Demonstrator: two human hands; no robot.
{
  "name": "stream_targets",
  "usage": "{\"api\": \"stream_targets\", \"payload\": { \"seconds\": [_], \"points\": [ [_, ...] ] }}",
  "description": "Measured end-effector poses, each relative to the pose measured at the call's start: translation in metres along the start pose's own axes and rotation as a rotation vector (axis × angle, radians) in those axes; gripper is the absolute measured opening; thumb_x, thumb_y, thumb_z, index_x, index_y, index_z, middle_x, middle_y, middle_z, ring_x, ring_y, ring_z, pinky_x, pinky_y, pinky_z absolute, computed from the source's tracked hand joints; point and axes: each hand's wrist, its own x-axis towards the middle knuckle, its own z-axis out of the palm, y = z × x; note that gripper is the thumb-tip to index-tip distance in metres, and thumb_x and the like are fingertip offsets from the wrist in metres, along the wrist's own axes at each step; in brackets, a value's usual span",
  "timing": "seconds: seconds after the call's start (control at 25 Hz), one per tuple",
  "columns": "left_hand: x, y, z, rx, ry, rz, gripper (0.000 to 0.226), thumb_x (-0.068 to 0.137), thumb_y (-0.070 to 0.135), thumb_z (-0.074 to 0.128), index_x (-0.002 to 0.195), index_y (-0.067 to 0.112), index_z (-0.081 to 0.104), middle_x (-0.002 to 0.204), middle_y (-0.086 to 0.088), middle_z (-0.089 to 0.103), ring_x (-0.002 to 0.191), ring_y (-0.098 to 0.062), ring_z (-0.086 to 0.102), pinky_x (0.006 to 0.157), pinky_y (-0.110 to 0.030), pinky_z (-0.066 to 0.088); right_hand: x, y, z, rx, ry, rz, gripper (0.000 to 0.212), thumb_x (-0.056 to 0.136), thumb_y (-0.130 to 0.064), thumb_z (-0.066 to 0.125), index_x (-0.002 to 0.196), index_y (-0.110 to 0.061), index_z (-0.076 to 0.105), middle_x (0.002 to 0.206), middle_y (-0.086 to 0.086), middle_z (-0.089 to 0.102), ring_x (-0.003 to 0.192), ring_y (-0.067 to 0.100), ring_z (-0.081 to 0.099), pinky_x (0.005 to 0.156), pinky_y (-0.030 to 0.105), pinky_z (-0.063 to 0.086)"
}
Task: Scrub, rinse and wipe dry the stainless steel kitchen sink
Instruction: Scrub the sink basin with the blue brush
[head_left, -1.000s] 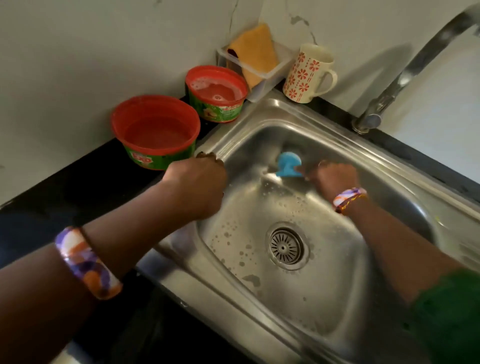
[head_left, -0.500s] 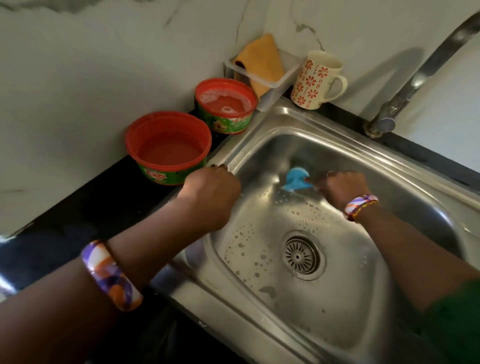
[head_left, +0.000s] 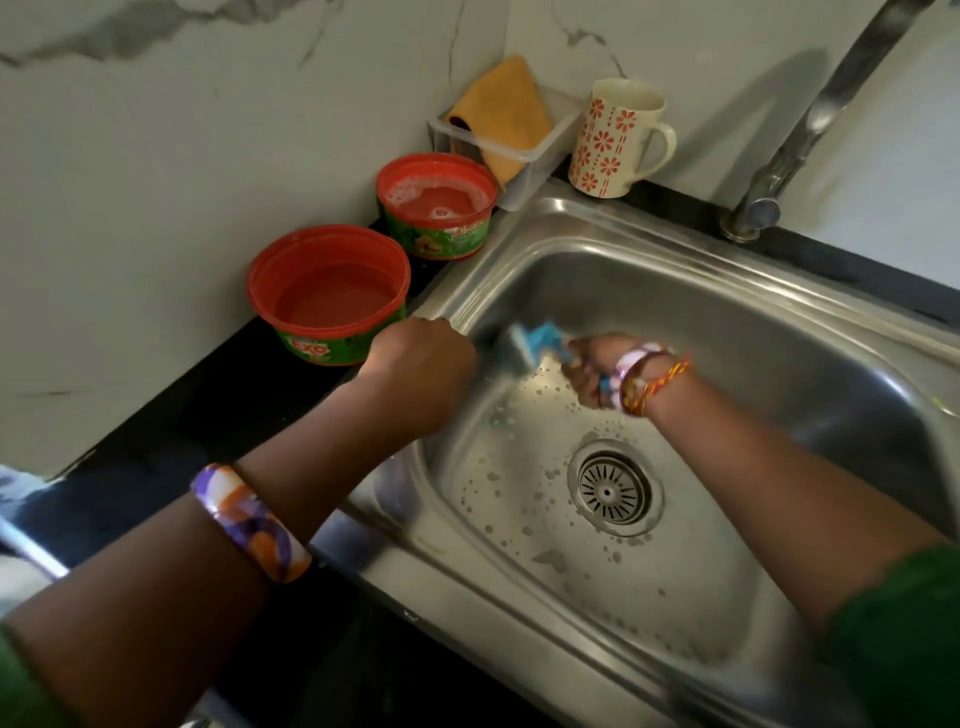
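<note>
- Your right hand (head_left: 595, 371) is curled around a blue scrubber (head_left: 537, 340), pressing it to the sink's far-left inner wall; the scrubber is motion-blurred, so its exact shape is unclear.
- Your left hand (head_left: 421, 364) has its fingers curled over the left rim of the stainless steel sink (head_left: 727, 312), gripping the edge near the far-left corner.
- Soap bubbles dot the sink floor around the drain strainer (head_left: 613, 491), which sits between your forearms.
- A patterned bangle (head_left: 249, 522) circles your left forearm; thread bands (head_left: 649, 376) wrap your right wrist.
- On the dark counter (head_left: 182, 415) just left of the sink stand two red tubs: the near tub (head_left: 330, 293), close beside your left hand, and the far tub (head_left: 436, 205), holding foamy liquid.
- Behind these, a clear tray (head_left: 524, 156) holds an orange cloth (head_left: 501, 111), with a floral mug (head_left: 615, 137) beside it.
- The tap (head_left: 810, 119) rises at the sink's far-right side.
</note>
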Motion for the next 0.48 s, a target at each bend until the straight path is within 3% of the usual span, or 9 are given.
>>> {"api": "stream_targets", "payload": {
  "seconds": [0.04,0.12,0.28,0.36,0.48],
  "points": [
    [0.0,0.0,0.0,0.01,0.002,0.008,0.026,0.091,0.008,0.045,0.115,0.009,0.055,0.119,-0.009,0.055,0.105,-0.025,0.059,0.063,-0.028,0.037,-0.001,-0.014,-0.004,0.171,0.07,-0.063,0.035,0.102,-0.024,0.03,0.069,-0.016,0.038,0.029,-0.006,0.036,0.019,0.002,0.029,0.026,0.005,0.02],
    [-0.001,-0.001,0.0,0.029,0.005,0.02,0.026,0.091,0.007,0.044,0.114,0.009,0.055,0.118,-0.009,0.055,0.104,-0.025,0.059,0.062,-0.028,0.037,-0.005,-0.02,-0.003,0.27,0.09,-0.086,0.035,0.102,-0.023,0.028,0.068,-0.016,0.037,0.028,-0.006,0.036,0.018,0.003,0.029,0.026,0.004,0.02],
    [-0.001,-0.004,0.005,0.009,0.024,0.009,0.029,0.09,0.009,0.047,0.118,0.011,0.053,0.122,-0.007,0.054,0.109,-0.024,0.057,0.067,-0.029,0.038,-0.03,0.038,0.025,-0.25,-0.164,0.193,0.033,0.101,-0.026,0.03,0.077,-0.011,0.046,0.036,-0.007,0.036,0.021,0.0,0.027,0.028,0.006,0.017],
    [0.0,-0.005,0.007,0.006,0.042,0.007,0.03,0.089,0.01,0.05,0.119,0.011,0.053,0.123,-0.007,0.054,0.111,-0.024,0.057,0.069,-0.029,0.041,-0.038,0.036,0.031,-0.371,-0.208,0.18,0.033,0.102,-0.024,0.029,0.076,-0.01,0.045,0.035,-0.007,0.035,0.021,-0.001,0.025,0.027,0.006,0.017],
    [-0.002,-0.006,0.01,0.024,0.049,0.028,0.032,0.089,0.008,0.046,0.121,0.011,0.053,0.122,-0.007,0.055,0.109,-0.024,0.058,0.066,-0.029,0.04,-0.041,-0.012,0.023,0.011,-0.017,-0.07,0.037,0.102,-0.018,0.021,0.068,-0.014,0.036,0.03,-0.007,0.032,0.019,0.001,0.025,0.026,0.005,0.016]
  ]
}}
